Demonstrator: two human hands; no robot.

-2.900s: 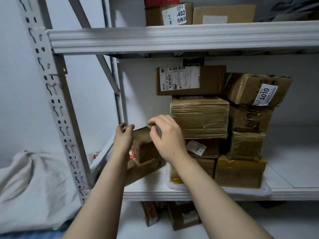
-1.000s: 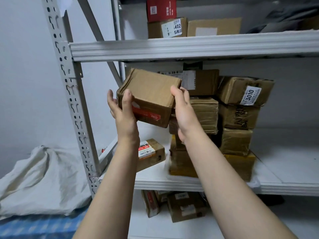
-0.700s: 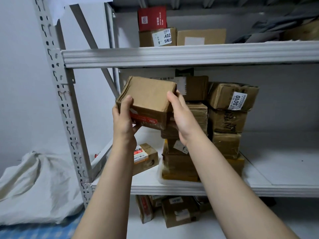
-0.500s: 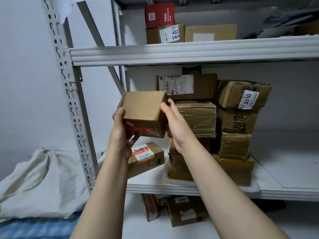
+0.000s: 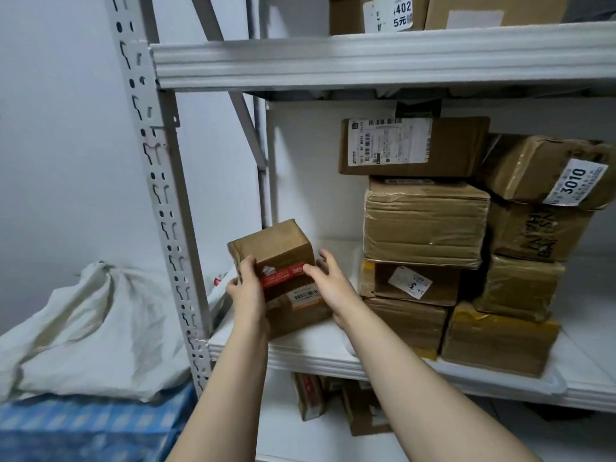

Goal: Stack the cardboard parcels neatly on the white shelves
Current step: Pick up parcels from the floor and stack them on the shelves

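— Where was the small parcel (image 5: 273, 251)?
— Resting on a labelled box (image 5: 300, 316), left of the tall stack (image 5: 423, 225), on the middle shelf (image 5: 333, 361).
— Grip?
— The left hand (image 5: 248, 288) and right hand (image 5: 333, 288) clasped its sides, fingers curled. The upright post (image 5: 160, 195) stood further left of the stack.

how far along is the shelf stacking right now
Done: two tall stacks stand on the middle shelf. In hand: left hand and right hand hold the red-taped parcel atop the orange-labelled parcel, not yet released. Left: probably the loose parcels below the shelf.
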